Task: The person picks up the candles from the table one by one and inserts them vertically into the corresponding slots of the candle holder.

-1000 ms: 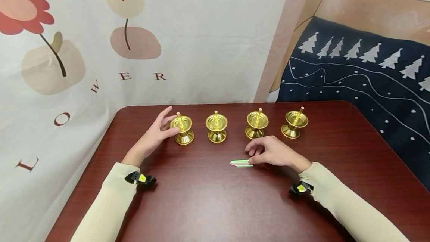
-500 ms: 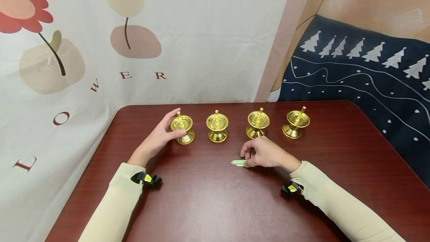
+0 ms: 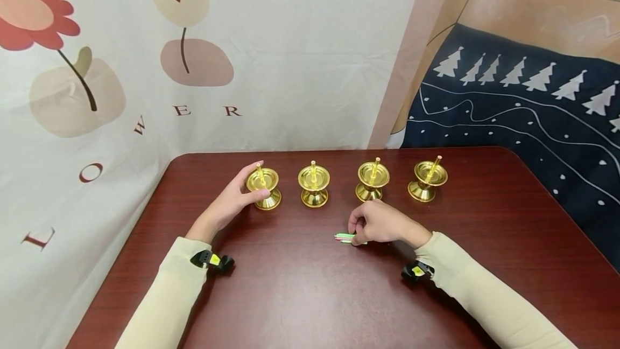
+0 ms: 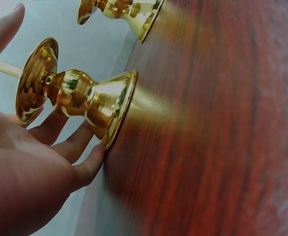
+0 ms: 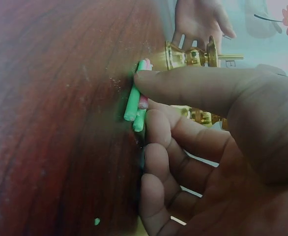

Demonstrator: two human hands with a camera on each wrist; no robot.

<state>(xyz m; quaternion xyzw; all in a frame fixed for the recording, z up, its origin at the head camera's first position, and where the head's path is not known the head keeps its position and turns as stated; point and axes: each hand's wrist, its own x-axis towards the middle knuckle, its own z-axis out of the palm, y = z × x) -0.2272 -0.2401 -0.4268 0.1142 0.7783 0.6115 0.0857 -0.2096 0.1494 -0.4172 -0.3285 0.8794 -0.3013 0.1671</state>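
Observation:
Brass candle holders stand in a row near the table's far edge, each with a thin gold stem rising from its dish. My left hand (image 3: 232, 198) is around the leftmost holder (image 3: 263, 181). In the left wrist view its thumb stands off the dish, while its fingers curve behind the holder (image 4: 75, 93), the little fingertip right at the base. In front of the row lie several thin green and pink sticks (image 3: 343, 238), like small candles. My right hand (image 3: 382, 223) pinches them; in the right wrist view the thumb presses a green stick (image 5: 132, 105), with the index finger on the other side.
Three more brass holders, a second (image 3: 314, 178), a third (image 3: 373, 176) and the rightmost (image 3: 428, 175), stand spaced along the dark red table (image 3: 310, 290). A small green crumb (image 5: 97, 221) lies on the tabletop. Printed cloth (image 3: 300, 58) hangs behind.
My left hand has moved right, closer around the leftmost holder. My right hand has moved slightly left onto the sticks, its thumb now covering more of them.

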